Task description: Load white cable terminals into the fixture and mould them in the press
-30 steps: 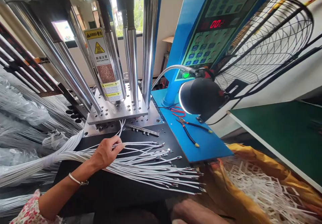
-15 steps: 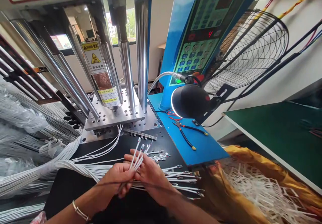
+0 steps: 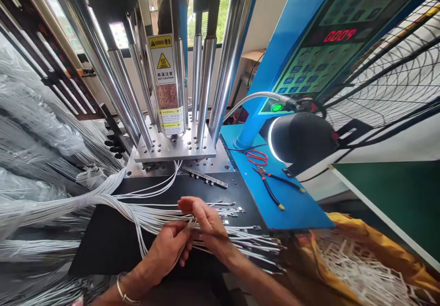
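Left hand point(image 3: 168, 246) & right hand point(image 3: 206, 226) meet over black table point(image 3: 103, 242), fingers pinching thin white wires point(image 3: 154, 214) w/ small metal terminals at ends.

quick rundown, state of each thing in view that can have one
left hand: shut on white wires, pinching them
right hand: shut on white wires, meeting the left hand
white wires: fanned flat over the black table, metal tips pointing right
lamp: lit
green button: glowing
red display: on, showing digits
pliers: lying untouched on the blue shelf
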A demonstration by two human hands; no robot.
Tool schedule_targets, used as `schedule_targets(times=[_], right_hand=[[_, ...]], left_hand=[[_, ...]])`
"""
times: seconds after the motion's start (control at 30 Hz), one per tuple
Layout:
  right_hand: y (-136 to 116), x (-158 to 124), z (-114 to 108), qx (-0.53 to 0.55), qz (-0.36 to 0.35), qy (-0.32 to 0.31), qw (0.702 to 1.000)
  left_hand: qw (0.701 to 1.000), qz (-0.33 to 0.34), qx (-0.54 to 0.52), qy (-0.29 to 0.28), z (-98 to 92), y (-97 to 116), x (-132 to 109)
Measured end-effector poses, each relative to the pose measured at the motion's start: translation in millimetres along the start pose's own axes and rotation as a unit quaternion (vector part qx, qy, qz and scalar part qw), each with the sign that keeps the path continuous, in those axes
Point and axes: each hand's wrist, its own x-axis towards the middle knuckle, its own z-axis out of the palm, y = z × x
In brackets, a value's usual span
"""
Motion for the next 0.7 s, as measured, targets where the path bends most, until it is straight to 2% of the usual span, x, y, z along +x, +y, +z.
schedule_targets(times=[0.07,0.1,0.2,0.3,0.37,0.4,0.43,0.47,0.5,0.57,0.6,0.63,0.7], right_hand=[[0,-3,-5,-0.133,0.007,-0.063,0.989],[1,-5,-7,-0.179,0.001,-0.073,0.981],[2,-11,-6,-0.271,-0.068,-0.077,0.957],[3,-9,-11,-0.327,-0.118,-0.119,0.930],[0,1,-24,-0.382,-0.142,-0.093,0.908],[-2,8,-33,-0.433,-0.152,-0.058,0.887],[-5,16,-44,-0.498,-0.157,-0.016,0.853],[-8,25,-54,-0.572,-0.147,0.020,0.806],[-12,33,-64,-0.644,-0.117,0.032,0.756],[-19,46,-78,-0.740,-0.045,-0.006,0.672],[-23,50,-82,-0.760,-0.017,-0.036,0.648],[-26,54,-85,-0.768,-0.002,-0.062,0.637],[-32,59,-86,-0.766,0.007,-0.081,0.638]], left_hand=[[1.000,0.015,0.009,0.002,1.1,3,0],[1.000,0.022,0.009,0.003,1.8,3,0],[0.999,0.038,0.004,0.038,4.1,3,2],[0.996,0.053,0.014,0.074,4.4,1,2],[0.995,0.048,0.007,0.082,3.0,1,2],[0.995,0.045,-0.003,0.085,2.0,1,1],[0.995,0.042,-0.016,0.089,0.9,1,1],[0.994,0.041,-0.029,0.092,0.0,1,1],[0.994,0.045,-0.042,0.095,-0.8,1,1],[0.991,0.053,-0.068,0.098,-1.4,0,1],[0.990,0.054,-0.080,0.100,-1.3,0,2],[0.989,0.055,-0.091,0.101,-1.1,0,3],[0.988,0.052,-0.100,0.104,-0.5,-1,4]])
